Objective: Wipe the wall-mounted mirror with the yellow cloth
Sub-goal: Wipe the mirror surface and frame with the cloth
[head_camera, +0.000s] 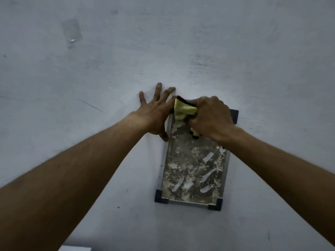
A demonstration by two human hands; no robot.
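Pale grey-blue wall (235,51) fills the whole view, scuffed and marked in places, with a shiny patch of clear tape (71,31) stuck high on its left side. A small rectangular mirror (194,171) hangs on the wall just below and right of centre. It has a thin metal frame and dark corner caps (161,196). Its glass is badly stained, covered in white crusty blotches and a few pale streaks.

Two bare forearms reach up from the bottom corners of the view toward the top of the mirror. The left hand (155,113) lies flat against the wall beside the mirror's upper left corner, fingers straight and spread wide, holding nothing. Its thumb points down and touches the mirror's left edge.

The right hand (212,116) covers the top part of the mirror. Its fingers are curled tight around a yellow cloth (184,111), bunched into a wad. The cloth sticks out from the left side of the fist and is pressed against the glass near the upper left corner, just beside the left hand.
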